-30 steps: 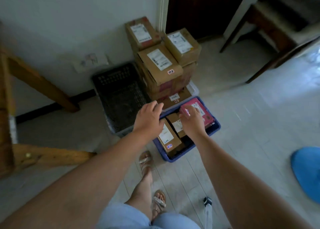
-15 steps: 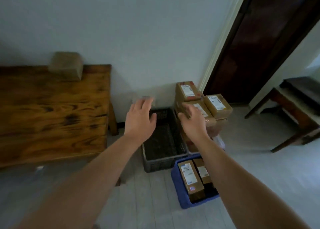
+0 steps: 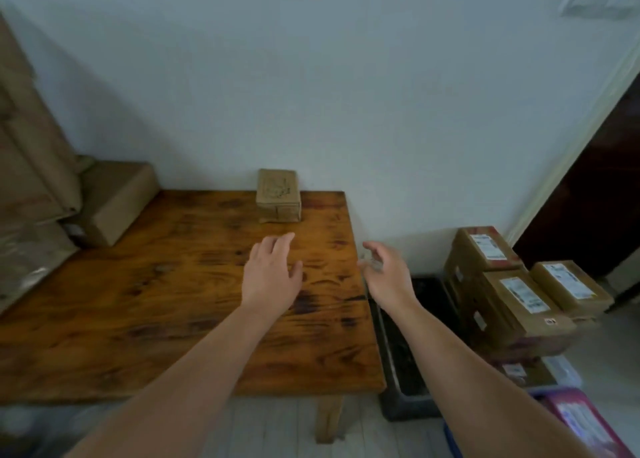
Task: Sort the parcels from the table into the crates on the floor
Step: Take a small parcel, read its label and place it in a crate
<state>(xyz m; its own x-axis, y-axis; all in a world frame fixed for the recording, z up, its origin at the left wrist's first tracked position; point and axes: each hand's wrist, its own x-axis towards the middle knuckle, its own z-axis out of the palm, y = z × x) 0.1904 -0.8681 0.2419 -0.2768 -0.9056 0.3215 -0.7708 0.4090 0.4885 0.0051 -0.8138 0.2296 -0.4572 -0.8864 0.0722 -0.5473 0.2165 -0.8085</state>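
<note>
One small brown parcel (image 3: 278, 196) stands on the wooden table (image 3: 166, 312) just beyond my left fingertips, backed against the wall (image 3: 311, 76). I judge it to be my next pick. My left hand (image 3: 272, 274) hovers over the tabletop with its fingers straight and loosely spread, holding nothing. My right hand (image 3: 388, 277) hangs just past the table's right edge, fingers softly curved and apart, also empty.

A larger brown parcel (image 3: 117, 203) lies tilted well to the left of my left fingers, beside a big paper-wrapped bundle (image 3: 31, 180). I cannot tell whether that bundle is to be sorted.

Most of the work looks done to me. Several labelled cardboard parcels (image 3: 512, 294) are stacked high to the right of my right fingers over a pale crate (image 3: 568, 371), and a pink parcel (image 3: 585, 423) lies in a blue crate (image 3: 452, 440) nearer my elbow. A black crate (image 3: 405, 346) sits on the floor under my right wrist, tight against the table's side. At least two parcels are left on the table.

Nothing stands between my left fingers and the small parcel, but the wall behind it leaves no room to reach round the back, so I would grip it from the sides or top. The table's right edge runs between my hands, and the tall stack crowds the way down on the right.
</note>
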